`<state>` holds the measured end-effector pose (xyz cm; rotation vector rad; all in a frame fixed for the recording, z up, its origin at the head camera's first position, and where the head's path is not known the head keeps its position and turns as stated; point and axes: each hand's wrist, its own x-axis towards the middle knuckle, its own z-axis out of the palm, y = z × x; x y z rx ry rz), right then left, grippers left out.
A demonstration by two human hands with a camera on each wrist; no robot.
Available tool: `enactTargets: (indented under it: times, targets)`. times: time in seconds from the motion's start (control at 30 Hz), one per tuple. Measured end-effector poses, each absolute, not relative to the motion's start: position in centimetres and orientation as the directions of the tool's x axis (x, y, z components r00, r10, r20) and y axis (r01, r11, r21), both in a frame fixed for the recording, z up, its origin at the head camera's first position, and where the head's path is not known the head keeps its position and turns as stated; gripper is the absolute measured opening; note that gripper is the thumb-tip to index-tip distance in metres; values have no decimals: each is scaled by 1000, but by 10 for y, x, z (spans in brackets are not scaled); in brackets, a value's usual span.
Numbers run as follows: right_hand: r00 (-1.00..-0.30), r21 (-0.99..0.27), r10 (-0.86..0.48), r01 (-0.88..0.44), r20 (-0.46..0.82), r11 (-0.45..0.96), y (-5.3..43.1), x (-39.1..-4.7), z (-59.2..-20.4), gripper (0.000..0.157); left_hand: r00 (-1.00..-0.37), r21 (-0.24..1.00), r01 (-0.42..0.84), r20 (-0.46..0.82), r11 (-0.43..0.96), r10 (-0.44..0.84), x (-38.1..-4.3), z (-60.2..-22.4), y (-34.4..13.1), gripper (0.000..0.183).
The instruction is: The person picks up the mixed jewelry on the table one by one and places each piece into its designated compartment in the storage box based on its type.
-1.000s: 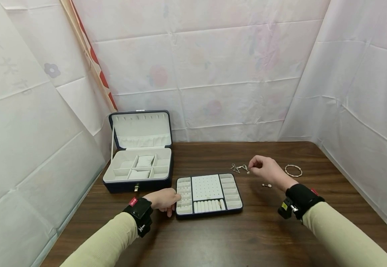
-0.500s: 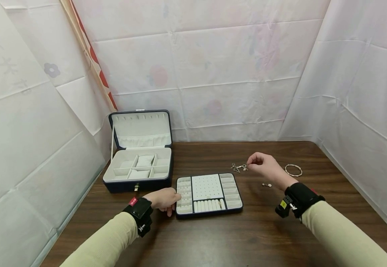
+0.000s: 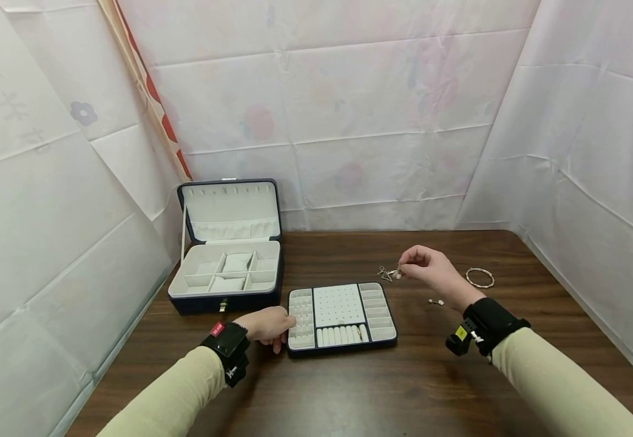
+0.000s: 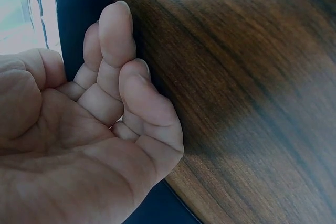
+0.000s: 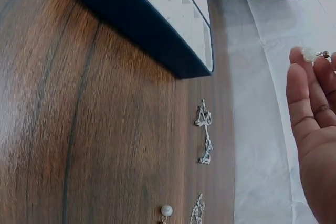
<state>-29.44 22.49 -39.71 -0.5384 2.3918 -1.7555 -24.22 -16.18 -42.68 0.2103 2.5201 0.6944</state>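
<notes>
My left hand (image 3: pixel 267 323) holds the left edge of a navy jewelry tray (image 3: pixel 343 350), thumb over the rim. In the left wrist view its fingers (image 4: pixel 115 35) bend along the tray's dark side wall. Between thumb and fingertips my right hand (image 3: pixel 431 270) pinches an earring (image 5: pixel 310 54) with a pale flower-like end, raised above the table. Just left of that hand lies a small heap of silver jewelry (image 3: pixel 386 274). Nearer me on the wood is another earring (image 3: pixel 436 302), with a pearl (image 5: pixel 166 211) on it.
An open navy jewelry box (image 3: pixel 201 305) with pale compartments and cushions stands at the back left, its lid (image 3: pixel 234 209) upright. A thin round bracelet (image 3: pixel 480 287) lies right of my right hand. One gold ring (image 3: pixel 360 332) sits in the tray's ring rolls. Pale curtains enclose the table.
My right hand has shifted slightly left and up with the earring, closer to the silver jewelry heap. The left hand and the tray have stayed in place.
</notes>
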Motion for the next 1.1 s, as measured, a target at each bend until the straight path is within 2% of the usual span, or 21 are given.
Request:
enactTargets:
  times: [0.23,0.43,0.7,1.1]
  targets:
    - [-921,-959,-366,-214,134,187,220,-293,-399,26,-854,520,12,-438,854,279,-242,-427,-163,34]
    - [-917,-987,-385,-143,107,67,214,-291,-398,24,-853,525,11,-439,851,282,-242,-427,-163,34]
    - [-894,-995,-438,-97,96,-19,210,-290,-399,18,-851,540,2,-440,842,285,-242,-426,-163,33]
    - [-879,-998,-473,-62,68,-28,204,-289,-400,10,-855,536,3,-436,844,279,-241,-425,-162,34]
